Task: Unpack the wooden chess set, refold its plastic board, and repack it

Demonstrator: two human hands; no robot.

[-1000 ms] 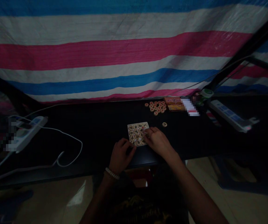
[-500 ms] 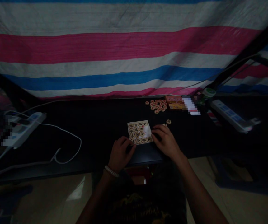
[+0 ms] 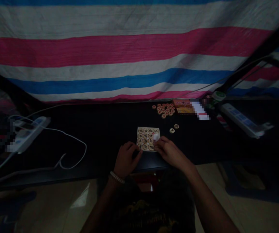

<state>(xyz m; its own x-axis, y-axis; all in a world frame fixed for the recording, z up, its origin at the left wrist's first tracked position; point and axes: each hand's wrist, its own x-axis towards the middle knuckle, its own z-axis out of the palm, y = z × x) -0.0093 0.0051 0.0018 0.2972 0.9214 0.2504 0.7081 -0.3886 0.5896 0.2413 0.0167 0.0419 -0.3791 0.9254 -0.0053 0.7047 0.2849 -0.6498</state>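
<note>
The square card (image 3: 146, 128) on the black counter (image 3: 100, 129) is nearly filled with Chinese chess pieces (image 3: 145, 139); a heap of pieces (image 3: 163, 109) and 2 loose pieces (image 3: 174, 128) lie off it. The right hand (image 3: 169, 152) pinches at its edge (the held thing is blurred); the left hand (image 3: 126, 160) curls closed at its lower edge.

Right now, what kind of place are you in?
Probably a makeshift room: a striped tarpaulin forms the wall, a power strip lies on the dark table, and the floor looks tiled.
</note>
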